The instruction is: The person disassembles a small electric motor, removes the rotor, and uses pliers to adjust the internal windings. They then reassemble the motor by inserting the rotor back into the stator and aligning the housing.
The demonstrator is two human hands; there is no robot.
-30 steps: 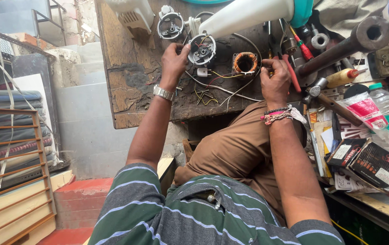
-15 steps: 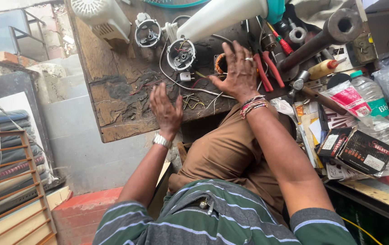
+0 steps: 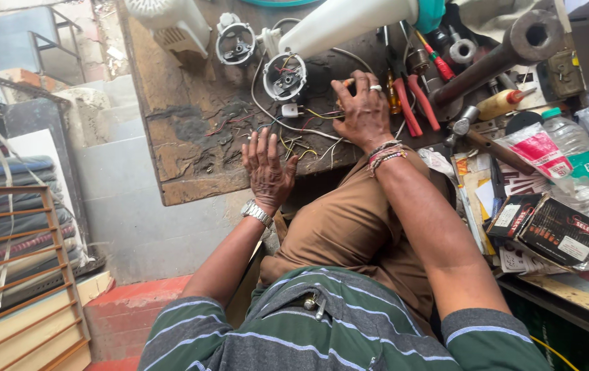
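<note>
The big wooden counter (image 3: 171, 158) is old and scratched, and it is full of stuff. A long white fan body (image 3: 349, 20) lies across the top of it. Off to the right a thick grey metal pipe (image 3: 507, 51) lies tilted, and near it stands a clear plastic bottle (image 3: 583, 178) beside a dark box (image 3: 549, 230).

The person's left hand (image 3: 267, 168) lies flat on the counter near its front edge, fingers spread and holding nothing. Loose bits of coloured wire (image 3: 294, 141) lie just beside it.

The right hand (image 3: 363, 113) is further back, palm down, fingers bent a little over something on the counter. I cannot tell what is under it, or if it is gripped. A round metal motor cap (image 3: 285, 77) with wires in it sits just to the left of that hand. Another round cap (image 3: 236, 45) is further back. Red-handled pliers (image 3: 415, 96) lie just to the right of the hand.
</note>
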